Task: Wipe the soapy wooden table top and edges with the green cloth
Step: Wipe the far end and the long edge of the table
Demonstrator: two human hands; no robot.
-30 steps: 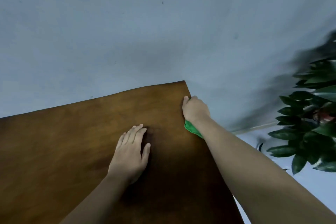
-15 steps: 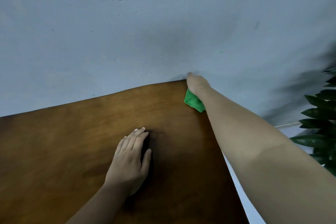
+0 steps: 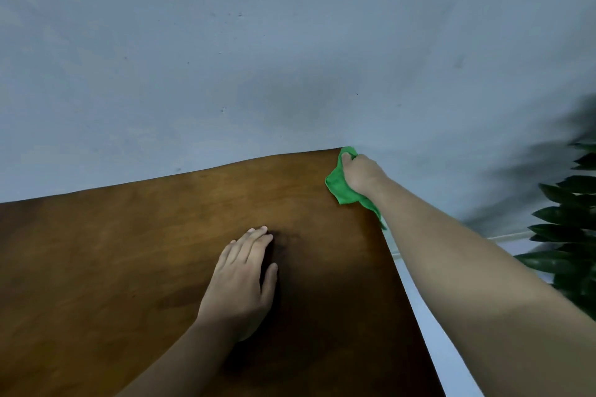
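My right hand (image 3: 362, 172) is reaching out to the far right corner of the flat brown wooden table top (image 3: 129, 251), just where it meets the grey-blue painted wall (image 3: 290, 58). My fingers are curled round the crumpled bright green cloth (image 3: 338, 185), gripping it in a bunch. One end of the cloth pokes out above my knuckles right at the corner, and the rest spreads from under my palm onto the wood and trails back along the table's right edge beneath my wrist. The cloth is touching both the top surface and that edge.

My left hand (image 3: 240, 280) lies flat on the table nearer to me, around the middle of the board and well apart from the cloth. Its fingers are straight and close together, the thumb is spread a little to the side, and it holds nothing. A dark shadow falls on the wood just beside it.

To the right of the table, past my outstretched right forearm, the long dark green glossy leaves of a houseplant (image 3: 571, 219) stand near the wall, above a pale floor (image 3: 435, 332).
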